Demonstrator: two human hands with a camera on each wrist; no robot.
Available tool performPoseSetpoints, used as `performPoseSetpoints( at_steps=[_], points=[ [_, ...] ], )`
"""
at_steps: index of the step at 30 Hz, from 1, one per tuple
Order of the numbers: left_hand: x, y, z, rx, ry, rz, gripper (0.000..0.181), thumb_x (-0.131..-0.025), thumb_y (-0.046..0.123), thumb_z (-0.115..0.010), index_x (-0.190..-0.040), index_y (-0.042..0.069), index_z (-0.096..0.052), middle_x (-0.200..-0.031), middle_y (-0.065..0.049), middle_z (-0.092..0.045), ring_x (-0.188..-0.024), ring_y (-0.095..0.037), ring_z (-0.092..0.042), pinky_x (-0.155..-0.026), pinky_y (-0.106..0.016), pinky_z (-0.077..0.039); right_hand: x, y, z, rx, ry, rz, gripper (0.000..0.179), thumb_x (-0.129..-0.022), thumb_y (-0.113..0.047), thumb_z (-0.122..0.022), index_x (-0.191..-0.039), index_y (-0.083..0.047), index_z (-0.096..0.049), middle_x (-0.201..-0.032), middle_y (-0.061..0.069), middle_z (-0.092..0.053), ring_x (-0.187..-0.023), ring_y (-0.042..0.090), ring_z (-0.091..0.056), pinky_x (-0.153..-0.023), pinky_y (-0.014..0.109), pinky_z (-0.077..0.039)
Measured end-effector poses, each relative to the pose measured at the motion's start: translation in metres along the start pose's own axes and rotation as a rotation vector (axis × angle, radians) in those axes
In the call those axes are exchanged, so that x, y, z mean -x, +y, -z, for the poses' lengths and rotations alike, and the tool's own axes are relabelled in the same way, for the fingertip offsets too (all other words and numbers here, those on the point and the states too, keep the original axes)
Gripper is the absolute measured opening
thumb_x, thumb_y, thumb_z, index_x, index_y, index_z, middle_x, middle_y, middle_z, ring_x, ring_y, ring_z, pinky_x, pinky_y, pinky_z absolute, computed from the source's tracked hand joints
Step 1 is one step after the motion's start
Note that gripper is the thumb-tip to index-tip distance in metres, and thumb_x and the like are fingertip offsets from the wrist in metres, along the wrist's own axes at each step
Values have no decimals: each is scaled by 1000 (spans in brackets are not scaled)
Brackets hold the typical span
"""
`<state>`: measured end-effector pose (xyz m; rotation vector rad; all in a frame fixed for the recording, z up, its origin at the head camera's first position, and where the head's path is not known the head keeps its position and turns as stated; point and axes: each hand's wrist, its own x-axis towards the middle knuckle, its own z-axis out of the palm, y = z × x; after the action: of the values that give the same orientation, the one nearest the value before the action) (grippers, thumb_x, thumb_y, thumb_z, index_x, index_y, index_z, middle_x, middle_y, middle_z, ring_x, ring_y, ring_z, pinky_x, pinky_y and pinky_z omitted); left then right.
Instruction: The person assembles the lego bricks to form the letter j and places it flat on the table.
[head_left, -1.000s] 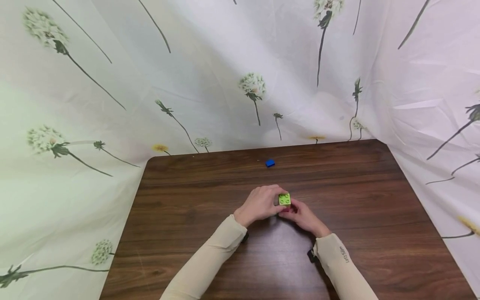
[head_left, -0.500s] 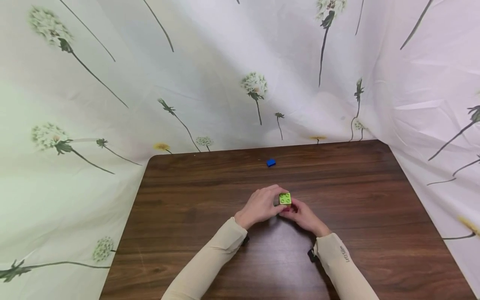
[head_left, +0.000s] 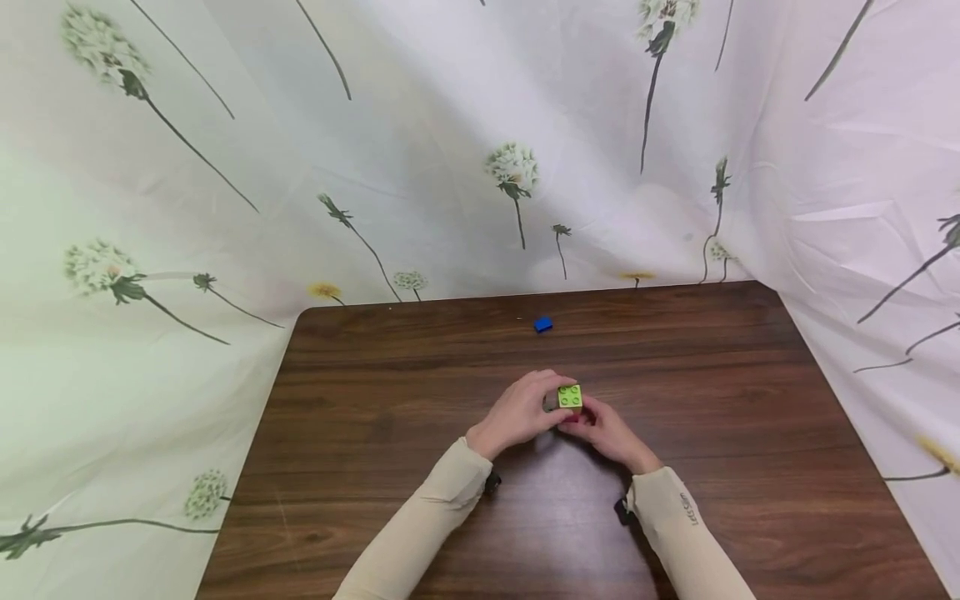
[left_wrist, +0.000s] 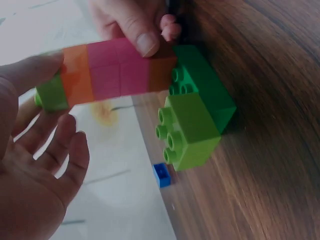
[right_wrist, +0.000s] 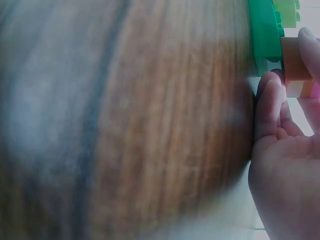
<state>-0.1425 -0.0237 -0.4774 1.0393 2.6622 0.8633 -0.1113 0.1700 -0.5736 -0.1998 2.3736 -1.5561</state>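
Observation:
A tower of toy building bricks stands upright between both hands, with a lime green brick [head_left: 570,397] on top. Below that come orange [left_wrist: 78,75], pink [left_wrist: 120,69] and brownish-orange bricks [left_wrist: 162,73]. The tower's base meets a dark green brick [left_wrist: 210,87], which also bears a second lime green brick [left_wrist: 197,132] beside the tower. My left hand [head_left: 517,412] pinches the top brick between thumb and fingers. Lower down, my right hand [head_left: 611,435] grips the tower, its thumb over a pink brick in the left wrist view. In the head view the hands hide most of the build.
A small blue brick [head_left: 543,324] lies near the far edge of the brown wooden table [head_left: 375,367], beyond the hands. White cloth [head_left: 420,167] printed with dandelions hangs behind the table and at its sides.
The head view has shifted very slightly. Both hands keep their hold on the brick tower, with hardly any visible movement.

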Motion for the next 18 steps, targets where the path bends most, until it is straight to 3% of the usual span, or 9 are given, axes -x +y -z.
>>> performPoseSetpoints(
  at_steps=[4,9,13,18],
  points=[
    [3,-12,3,107,-44,47,55,-85,33,-74,-134,17,-56,-125,0,-63,-108,-21,-56,-89,-30,-46,1,-2,0,5,3,-13,36,-88,-33,-71,-117,-15,-61,-88,1,-59,-79,14,-53,-69,26,-44],
    [15,-39,-1,286,-72,203,68,-81,38,-77,-139,17,-50,-131,-8,-57,-115,-26,-52,-95,-40,-44,2,-2,0,8,13,-38,34,-86,-32,-73,-114,-15,-62,-86,2,-58,-79,17,-53,-68,27,-44],
    [24,-57,-12,396,-89,270,69,-79,32,-79,-138,12,-50,-129,-9,-58,-111,-22,-53,-94,-38,-44,1,0,0,-1,19,-39,33,-86,-29,-73,-113,-15,-61,-86,2,-58,-79,17,-53,-68,26,-44],
    [31,-65,-28,452,-76,321,57,-80,19,-78,-132,10,-55,-116,-8,-61,-95,-15,-55,-81,-28,-47,0,1,-1,0,32,-35,33,-86,-29,-73,-113,-14,-61,-85,1,-58,-76,14,-52,-66,24,-44]
  ],
)
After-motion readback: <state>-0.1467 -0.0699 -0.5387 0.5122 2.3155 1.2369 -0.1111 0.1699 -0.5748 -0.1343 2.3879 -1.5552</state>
